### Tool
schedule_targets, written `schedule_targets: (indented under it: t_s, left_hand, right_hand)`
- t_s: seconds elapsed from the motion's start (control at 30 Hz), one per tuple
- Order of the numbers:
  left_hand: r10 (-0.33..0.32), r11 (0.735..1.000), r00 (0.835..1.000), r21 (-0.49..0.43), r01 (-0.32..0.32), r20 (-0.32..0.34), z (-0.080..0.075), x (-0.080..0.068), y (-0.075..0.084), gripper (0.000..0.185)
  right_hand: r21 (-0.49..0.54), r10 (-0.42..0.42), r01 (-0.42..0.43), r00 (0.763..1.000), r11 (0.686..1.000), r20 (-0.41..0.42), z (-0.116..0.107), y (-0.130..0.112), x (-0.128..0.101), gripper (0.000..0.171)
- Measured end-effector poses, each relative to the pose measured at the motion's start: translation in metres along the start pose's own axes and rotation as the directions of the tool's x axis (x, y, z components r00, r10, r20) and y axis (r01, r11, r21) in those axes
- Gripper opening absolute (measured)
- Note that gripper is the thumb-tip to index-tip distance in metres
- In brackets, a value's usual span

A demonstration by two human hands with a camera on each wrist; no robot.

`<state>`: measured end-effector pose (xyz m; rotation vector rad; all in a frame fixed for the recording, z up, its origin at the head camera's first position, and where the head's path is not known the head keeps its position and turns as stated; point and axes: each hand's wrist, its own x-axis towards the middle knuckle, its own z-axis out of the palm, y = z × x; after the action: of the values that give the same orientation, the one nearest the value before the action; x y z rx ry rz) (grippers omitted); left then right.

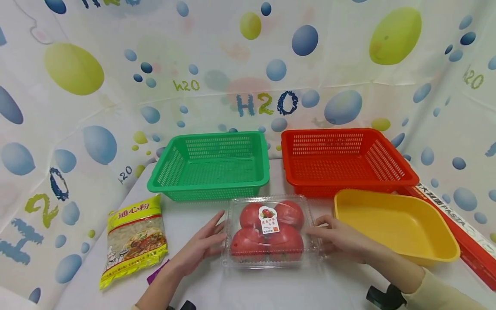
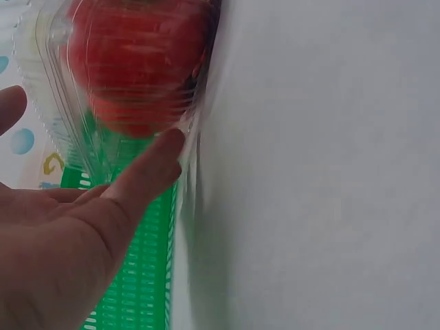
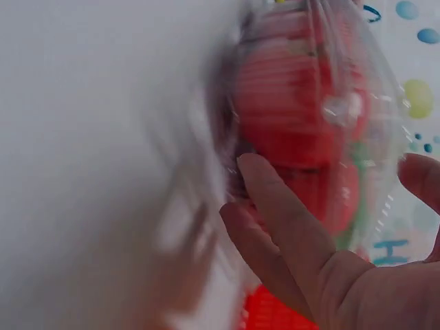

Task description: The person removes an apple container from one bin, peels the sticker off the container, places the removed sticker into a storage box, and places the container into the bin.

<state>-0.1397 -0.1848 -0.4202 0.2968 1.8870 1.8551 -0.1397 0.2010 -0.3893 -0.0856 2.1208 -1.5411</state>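
A clear plastic clamshell box [image 1: 267, 230] of red apples with a small label on the lid lies on the white table [image 1: 271, 288] in front of me. My left hand [image 1: 207, 239] lies at its left side with straight fingers, and in the left wrist view one fingertip [image 2: 168, 143] touches the box [image 2: 130, 69] at its rim. My right hand [image 1: 331, 234] rests against the right side; the right wrist view shows its extended fingers [image 3: 275, 206] against the box [image 3: 302, 103], thumb held apart. Neither hand curls round the box.
Behind the box stand a green basket [image 1: 209, 165] and a red basket [image 1: 345, 159], both without contents. A yellow tray [image 1: 391, 224] sits at the right, with a long red pasta carton [image 1: 461, 228] beyond it. A yellow pasta bag [image 1: 133, 239] lies at the left, a purple scrap [image 1: 156, 271] beside it.
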Motion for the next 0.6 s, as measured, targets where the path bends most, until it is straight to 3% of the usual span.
schedule_targets:
  t_s: [0.13, 0.23, 0.33, 0.43, 0.6]
  left_hand:
    - [0.107, 0.984, 0.992, 0.148, -0.095, -0.073, -0.003, 0.008, -0.001, 0.074]
    - [0.22, 0.947, 0.97, 0.263, -0.185, -0.108, -0.002, 0.018, 0.0, 0.072]
    - [0.313, 0.904, 0.94, 0.344, -0.253, -0.132, -0.001, 0.027, 0.003, 0.07]
    - [0.363, 0.875, 0.918, 0.396, -0.278, -0.158, 0.001, 0.036, 0.005, 0.067]
    - [0.416, 0.854, 0.892, 0.413, -0.316, -0.177, 0.002, 0.047, 0.005, 0.056]
  right_hand:
    - [-0.007, -0.049, 0.049, 0.999, 0.999, -0.001, -0.01, -0.009, -0.003, 0.071]
    - [-0.066, -0.143, 0.141, 0.989, 0.988, -0.028, -0.015, -0.023, -0.004, 0.074]
    - [-0.2, -0.255, 0.235, 0.964, 0.951, -0.079, -0.018, -0.039, -0.004, 0.07]
    - [-0.311, -0.34, 0.291, 0.933, 0.905, -0.115, -0.017, -0.057, 0.0, 0.063]
    - [-0.355, -0.405, 0.359, 0.912, 0.863, -0.062, -0.011, -0.078, 0.018, 0.05]
